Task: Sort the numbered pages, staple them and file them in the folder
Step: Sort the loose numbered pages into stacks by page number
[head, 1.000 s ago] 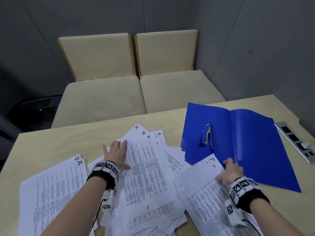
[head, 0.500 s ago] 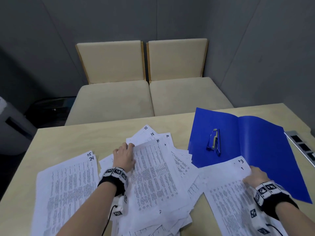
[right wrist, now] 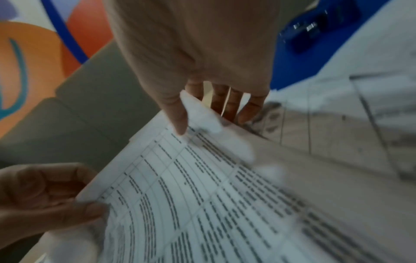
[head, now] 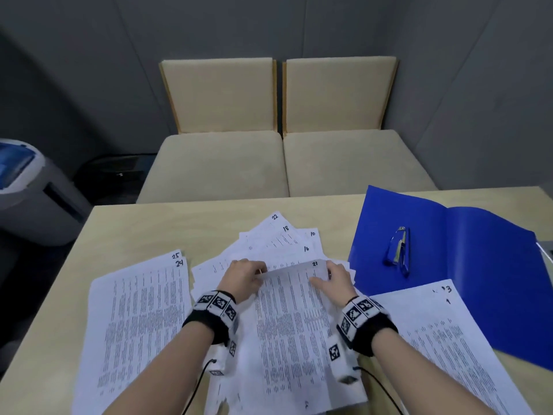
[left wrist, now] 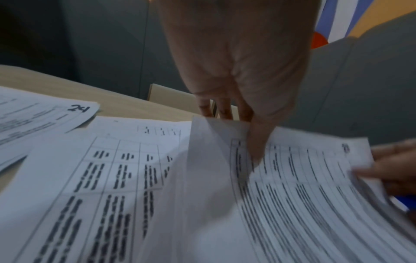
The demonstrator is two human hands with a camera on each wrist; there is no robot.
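The page numbered 21 (head: 294,307) tops a loose fan of printed pages (head: 284,235) at the table's middle. My left hand (head: 245,278) pinches its top left corner, thumb on top (left wrist: 254,142). My right hand (head: 335,280) pinches its top right corner, thumb on the sheet (right wrist: 180,122). The top edge is lifted off the pile. On the left lies a stack with 24 and 25 (head: 134,319). On the right lies a stack with 1 and 3 (head: 443,333). An open blue folder (head: 478,265) carries a blue stapler (head: 399,251).
Two beige chairs (head: 281,139) stand beyond the table's far edge. A grey appliance (head: 33,193) sits on the floor at the left. A power strip (head: 546,247) shows at the right edge of the wooden table (head: 134,229).
My right hand left the right stack and came to the middle pile. Both hands now pinch page 21's top corners and its top edge has risen. The camera view shifted left.
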